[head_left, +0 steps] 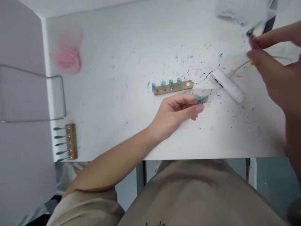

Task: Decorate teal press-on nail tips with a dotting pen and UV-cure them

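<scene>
My left hand [172, 116] is over the middle of the table, its thumb and fingers closed in a pinch on a teal press-on nail [201, 99]. The nail lies nearly level above the fingertips. Just behind that hand sits a wooden strip [173, 88] with several marbled teal nails standing on it and a bare white dot at its right end. At the upper right my right hand [274, 59] pinches a small dark thing with a shiny greenish tip [250, 32]. Blur and the fingers hide what kind of thing it is.
A white block-shaped device [228, 85] with a cable lies right of the strip, amid teal paint specks. Another wooden strip [72, 141] with several nails stands at the left edge, below a wire frame [63, 97]. A pink cloth flower [68, 58] and plastic bag [235, 11] lie farther back.
</scene>
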The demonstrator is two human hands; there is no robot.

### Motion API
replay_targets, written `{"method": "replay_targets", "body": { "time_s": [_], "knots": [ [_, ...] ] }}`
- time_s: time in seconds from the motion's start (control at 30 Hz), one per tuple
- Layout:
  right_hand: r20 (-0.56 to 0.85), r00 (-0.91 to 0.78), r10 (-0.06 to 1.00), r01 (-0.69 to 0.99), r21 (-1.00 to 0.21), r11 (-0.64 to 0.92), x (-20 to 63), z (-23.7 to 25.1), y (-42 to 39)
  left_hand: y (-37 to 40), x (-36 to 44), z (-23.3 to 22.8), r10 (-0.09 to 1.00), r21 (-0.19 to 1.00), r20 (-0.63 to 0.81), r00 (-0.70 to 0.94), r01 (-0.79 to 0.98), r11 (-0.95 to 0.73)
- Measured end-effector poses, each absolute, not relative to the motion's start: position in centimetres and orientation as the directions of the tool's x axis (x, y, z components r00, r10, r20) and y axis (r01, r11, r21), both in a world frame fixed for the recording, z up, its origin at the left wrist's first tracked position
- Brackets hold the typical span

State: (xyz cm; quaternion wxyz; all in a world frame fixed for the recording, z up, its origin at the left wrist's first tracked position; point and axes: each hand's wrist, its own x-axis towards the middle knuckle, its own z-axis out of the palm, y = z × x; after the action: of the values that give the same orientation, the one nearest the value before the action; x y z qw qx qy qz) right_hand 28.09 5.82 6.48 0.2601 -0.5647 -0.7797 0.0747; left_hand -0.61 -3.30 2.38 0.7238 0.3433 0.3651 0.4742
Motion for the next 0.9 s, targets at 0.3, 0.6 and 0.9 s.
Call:
{"method": "replay_targets", "body": {
  "time_s": [0.3, 0.6, 0.9],
  "knots": [
    [0.136, -0.506, 0.852, 0.854, -0.061, 0.517, 22.9, 6.0, 13.5, -3.4, -0.4, 2.1, 0.945, 0.891, -0.154, 0.288, -0.373, 0.259],
    [0.004, -0.498, 0.867, 0.867, -0.011, 0.498, 19.5, 4.4, 14.7, -3.7, 0.0, 2.2, 0.929, 0.874, -0.134, 0.344, -0.402, 0.275],
    [0.108, -0.463, 0.88, 0.874, -0.11, 0.473, 20.0, 5.4, 13.9, -4.1, 0.3, 2.3, 0.919, 0.891, -0.171, 0.356, -0.342, 0.298]
  ]
}}
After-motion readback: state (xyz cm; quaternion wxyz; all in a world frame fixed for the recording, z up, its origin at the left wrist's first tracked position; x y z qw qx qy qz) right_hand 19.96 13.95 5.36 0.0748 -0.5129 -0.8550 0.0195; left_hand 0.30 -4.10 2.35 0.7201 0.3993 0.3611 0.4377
